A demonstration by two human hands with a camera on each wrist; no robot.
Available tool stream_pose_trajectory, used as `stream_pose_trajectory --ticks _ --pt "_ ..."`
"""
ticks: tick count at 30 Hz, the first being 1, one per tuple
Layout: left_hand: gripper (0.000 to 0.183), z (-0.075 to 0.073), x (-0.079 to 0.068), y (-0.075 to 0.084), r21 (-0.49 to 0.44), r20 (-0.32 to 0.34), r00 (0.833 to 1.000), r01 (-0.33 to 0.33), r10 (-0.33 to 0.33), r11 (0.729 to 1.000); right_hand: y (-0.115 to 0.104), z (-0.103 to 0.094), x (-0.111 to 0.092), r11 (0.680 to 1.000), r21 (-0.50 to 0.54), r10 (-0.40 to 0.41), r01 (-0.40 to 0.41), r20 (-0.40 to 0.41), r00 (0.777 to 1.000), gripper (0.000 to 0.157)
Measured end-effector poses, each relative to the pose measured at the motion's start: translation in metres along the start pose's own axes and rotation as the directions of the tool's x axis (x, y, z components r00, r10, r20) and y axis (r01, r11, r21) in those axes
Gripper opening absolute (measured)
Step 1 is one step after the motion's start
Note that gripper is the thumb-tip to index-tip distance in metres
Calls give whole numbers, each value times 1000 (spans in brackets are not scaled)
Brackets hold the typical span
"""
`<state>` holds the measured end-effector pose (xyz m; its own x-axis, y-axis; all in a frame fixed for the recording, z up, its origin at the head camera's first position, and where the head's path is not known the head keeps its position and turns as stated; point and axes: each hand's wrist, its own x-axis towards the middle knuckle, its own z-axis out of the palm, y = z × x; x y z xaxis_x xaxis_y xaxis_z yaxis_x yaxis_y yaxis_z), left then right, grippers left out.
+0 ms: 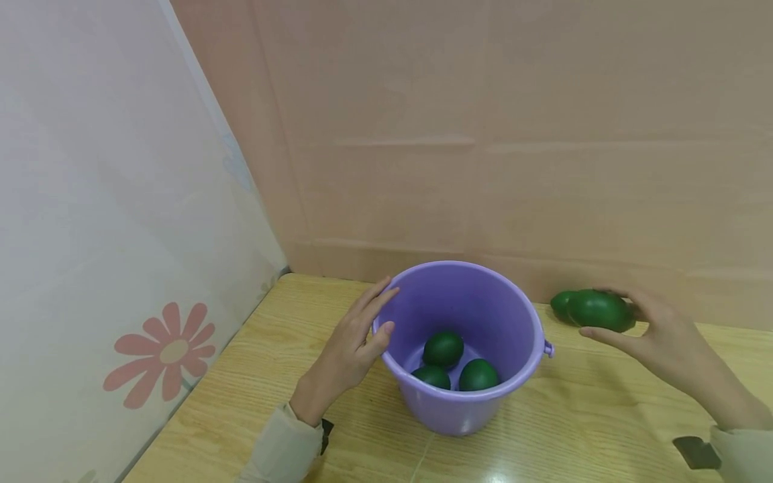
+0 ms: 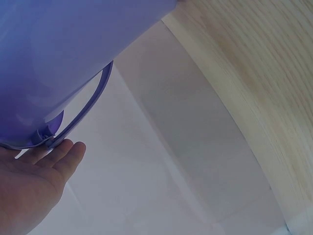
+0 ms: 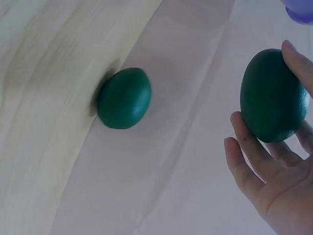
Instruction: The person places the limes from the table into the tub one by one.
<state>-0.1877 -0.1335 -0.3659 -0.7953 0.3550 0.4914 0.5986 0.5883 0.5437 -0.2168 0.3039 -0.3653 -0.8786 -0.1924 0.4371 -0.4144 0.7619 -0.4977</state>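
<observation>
Three green ovals point(image 1: 443, 349) in bucket point(image 1: 459, 295), right hand point(image 1: 667, 332) gripping fourth oval point(image 1: 600, 310), fifth oval point(image 1: 559, 305) remaining far right, left hand point(image 1: 352, 337) straight-fingered at rim.

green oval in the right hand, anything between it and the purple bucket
Nothing visible stands between the held green oval and the purple bucket; only its right rim probably needs clearing. The left hand is at the opposite side.
</observation>
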Motion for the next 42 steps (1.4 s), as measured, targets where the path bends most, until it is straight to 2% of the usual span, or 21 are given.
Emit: stream_pose_trajectory --ticks 5,19,23,26,31,42 --pt "51 0 0 0 -7 1 1000 1 -1 1000 -10 -3 0 1000 2 9 -9 -7 1000 65" --pt "52 1 0 -1 -6 3 1000 2 -2 1000 -40 -5 1 995 37 -87 89 -68 994 66" --pt "52 1 1 -2 5 -5 1000 -9 9 1000 -50 -3 0 987 43 -147 154 -135 980 70" --pt "52 1 1 -1 9 -8 1000 -12 12 1000 -56 -2 1 976 36 -207 217 -182 961 75" --pt "52 1 1 -1 10 -4 1000 -15 15 1000 -67 -3 2 955 21 -285 295 -206 936 81" --pt "52 1 1 -1 8 -3 1000 -13 13 1000 -89 -4 4 941 25 -327 338 -193 925 82"
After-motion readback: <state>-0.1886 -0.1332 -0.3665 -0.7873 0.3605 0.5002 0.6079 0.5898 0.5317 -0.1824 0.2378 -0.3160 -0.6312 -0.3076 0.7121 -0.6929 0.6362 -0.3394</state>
